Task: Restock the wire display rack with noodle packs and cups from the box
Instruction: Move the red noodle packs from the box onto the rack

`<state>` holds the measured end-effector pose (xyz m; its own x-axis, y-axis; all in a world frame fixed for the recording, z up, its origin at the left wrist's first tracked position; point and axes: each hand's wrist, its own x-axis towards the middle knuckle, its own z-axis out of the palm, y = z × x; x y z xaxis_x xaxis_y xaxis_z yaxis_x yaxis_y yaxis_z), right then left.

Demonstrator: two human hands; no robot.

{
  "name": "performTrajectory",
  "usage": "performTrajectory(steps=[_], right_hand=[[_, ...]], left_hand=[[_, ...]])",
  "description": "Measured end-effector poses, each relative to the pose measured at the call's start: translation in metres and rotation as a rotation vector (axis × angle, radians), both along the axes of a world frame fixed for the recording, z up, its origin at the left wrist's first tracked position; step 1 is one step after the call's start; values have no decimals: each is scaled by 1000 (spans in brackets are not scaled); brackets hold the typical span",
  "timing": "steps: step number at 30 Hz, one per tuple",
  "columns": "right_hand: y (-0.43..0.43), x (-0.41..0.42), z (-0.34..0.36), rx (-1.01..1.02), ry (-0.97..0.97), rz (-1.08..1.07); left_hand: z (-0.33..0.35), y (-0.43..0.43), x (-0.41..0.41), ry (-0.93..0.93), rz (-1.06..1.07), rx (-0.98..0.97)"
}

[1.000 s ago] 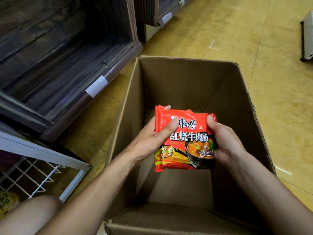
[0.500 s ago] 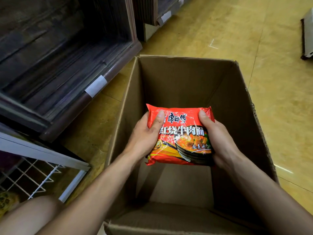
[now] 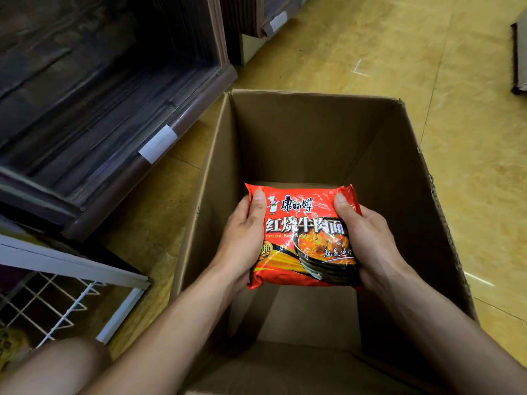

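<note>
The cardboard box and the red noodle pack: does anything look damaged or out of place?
Only the cardboard box: its right rim is ragged, as if torn. The red noodle pack looks whole, held between the left hand and the right hand.

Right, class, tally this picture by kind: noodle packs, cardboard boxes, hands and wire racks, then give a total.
Noodle pack: 1
Cardboard box: 1
Hands: 2, the left hand and the right hand, both holding the pack
Wire rack: 1
Total: 5
</note>
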<state>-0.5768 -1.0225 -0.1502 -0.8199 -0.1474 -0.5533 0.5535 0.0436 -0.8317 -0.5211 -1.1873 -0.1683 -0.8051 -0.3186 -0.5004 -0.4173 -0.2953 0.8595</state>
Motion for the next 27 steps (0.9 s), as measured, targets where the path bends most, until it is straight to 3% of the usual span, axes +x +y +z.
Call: performTrajectory(steps=[13,21,27], right_hand=[[-8,20,39,129,-104,26],[5,82,117,185,-291,3],[16,116,213,200,-314,-23]], left_hand=[[45,6,33,-192,89,56],[125,15,97,-361,31,4],[212,24,125,-425,-24,7]])
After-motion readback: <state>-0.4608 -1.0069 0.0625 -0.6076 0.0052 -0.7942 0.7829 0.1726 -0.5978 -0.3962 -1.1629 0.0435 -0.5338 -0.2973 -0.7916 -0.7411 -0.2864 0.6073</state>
